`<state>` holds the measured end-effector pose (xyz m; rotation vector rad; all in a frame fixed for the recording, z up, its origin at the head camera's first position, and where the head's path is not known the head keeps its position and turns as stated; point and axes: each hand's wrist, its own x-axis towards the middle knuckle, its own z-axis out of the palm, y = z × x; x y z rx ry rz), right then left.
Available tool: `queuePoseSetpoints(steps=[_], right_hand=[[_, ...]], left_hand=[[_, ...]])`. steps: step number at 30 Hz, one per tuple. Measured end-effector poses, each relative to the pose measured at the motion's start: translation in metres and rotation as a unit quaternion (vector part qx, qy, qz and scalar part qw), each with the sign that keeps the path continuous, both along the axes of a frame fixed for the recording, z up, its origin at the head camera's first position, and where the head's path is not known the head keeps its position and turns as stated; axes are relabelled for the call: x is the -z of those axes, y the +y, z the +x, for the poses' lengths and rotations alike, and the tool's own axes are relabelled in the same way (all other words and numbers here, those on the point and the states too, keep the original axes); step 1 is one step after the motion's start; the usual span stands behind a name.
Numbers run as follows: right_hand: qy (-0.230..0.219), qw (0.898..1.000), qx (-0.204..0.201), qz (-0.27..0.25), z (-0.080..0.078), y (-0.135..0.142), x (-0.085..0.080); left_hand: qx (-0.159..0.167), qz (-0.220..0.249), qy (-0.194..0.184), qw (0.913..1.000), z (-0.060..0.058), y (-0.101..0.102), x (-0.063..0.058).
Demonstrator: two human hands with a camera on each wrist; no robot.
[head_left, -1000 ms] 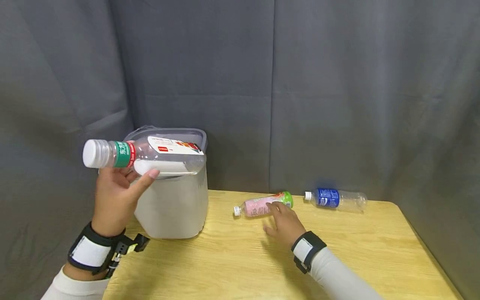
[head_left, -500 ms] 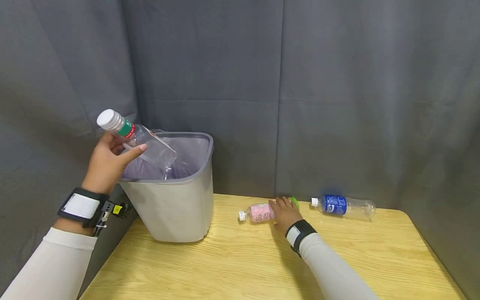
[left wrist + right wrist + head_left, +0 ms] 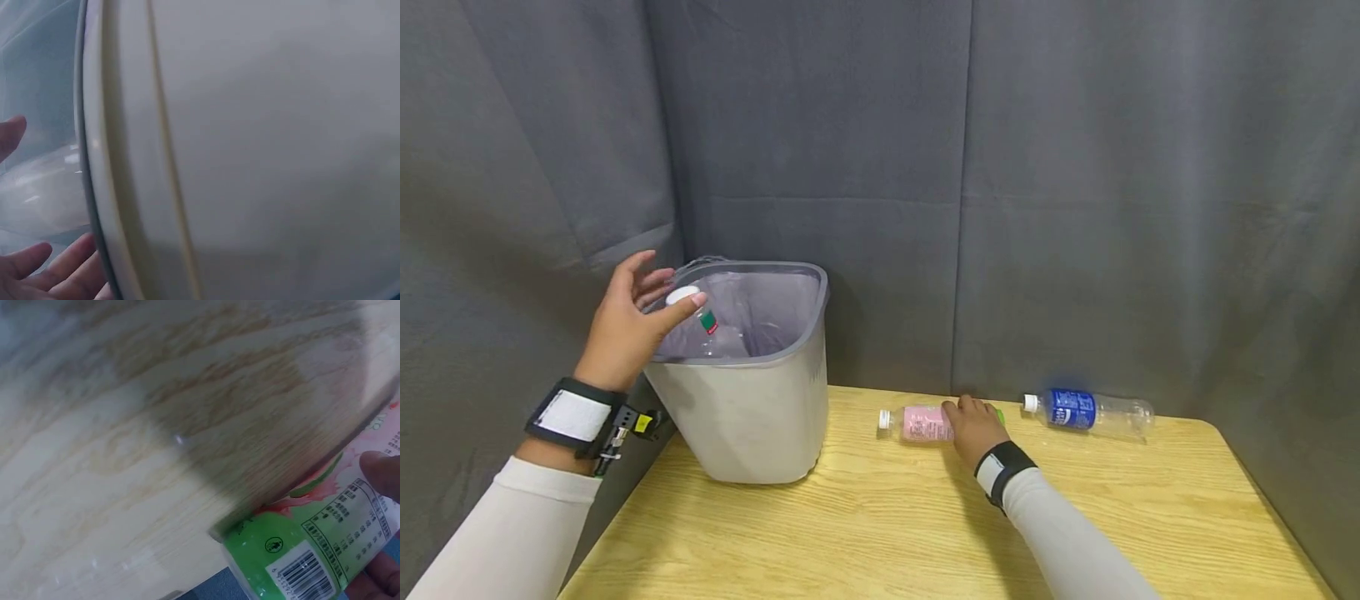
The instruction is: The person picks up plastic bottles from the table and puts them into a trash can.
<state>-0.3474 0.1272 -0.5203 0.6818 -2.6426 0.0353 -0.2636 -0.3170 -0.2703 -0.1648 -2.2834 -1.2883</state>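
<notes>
Your left grip [image 3: 625,325] is spread loose by the green-banded bottle [image 3: 708,321] in the bin [image 3: 748,425], while your right grip [image 3: 978,432] holds the pink-labelled bottle [image 3: 927,423] on the worktop [image 3: 865,525].

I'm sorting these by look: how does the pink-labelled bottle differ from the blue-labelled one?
The right hand holds the pink-labelled bottle; the blue-labelled bottle lies untouched. The pink-labelled bottle is coloured green near its base, while the blue-labelled bottle is clear there. Both lie on their sides on the table, with white caps.
</notes>
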Motion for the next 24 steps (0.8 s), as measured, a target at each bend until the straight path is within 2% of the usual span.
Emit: queuePoseSetpoints(steps=[2,4,6,8,11,14,16,17,19,21,23,24], right_hand=[[-0.008,1.0,0.001,-0.016,0.004,0.0,-0.006],[-0.018,0.999,0.001,-0.04,0.01,0.001,-0.014],[-0.027,0.997,0.0,-0.069,0.018,0.001,-0.022],[-0.036,0.994,-0.007,-0.102,0.03,0.001,-0.03],[-0.05,0.989,-0.018,-0.138,0.051,0.0,-0.041],[-0.06,0.983,-0.038,-0.17,0.074,-0.003,-0.051],[-0.062,0.978,-0.056,-0.189,0.089,-0.005,-0.057],[-0.061,0.977,-0.065,-0.196,0.096,-0.006,-0.059],[-0.058,0.973,-0.078,-0.209,0.111,-0.007,-0.062],[-0.057,0.968,-0.091,-0.227,0.126,-0.008,-0.065],[-0.058,0.963,-0.104,-0.243,0.14,-0.009,-0.065],[-0.06,0.96,-0.11,-0.25,0.147,-0.009,-0.065]], left_hand=[[-0.014,-0.015,0.017,0.9996,0.003,0.003,0.0],[-0.034,-0.045,0.062,0.9964,0.006,0.008,0.001],[-0.054,-0.085,0.126,0.987,0.01,0.015,0.004],[-0.066,-0.119,0.194,0.9716,0.016,0.025,0.009],[-0.049,-0.129,0.271,0.9527,0.03,0.048,0.021],[0.003,-0.106,0.295,0.9497,0.052,0.077,0.034],[0.049,-0.088,0.284,0.9536,0.068,0.097,0.044],[0.07,-0.074,0.267,0.9584,0.076,0.106,0.05],[0.111,-0.04,0.213,0.9698,0.089,0.124,0.064],[0.149,0.0,0.147,0.978,0.096,0.139,0.084],[0.177,0.038,0.074,0.9807,0.1,0.151,0.108],[0.192,0.051,0.044,0.979,0.101,0.156,0.12]])
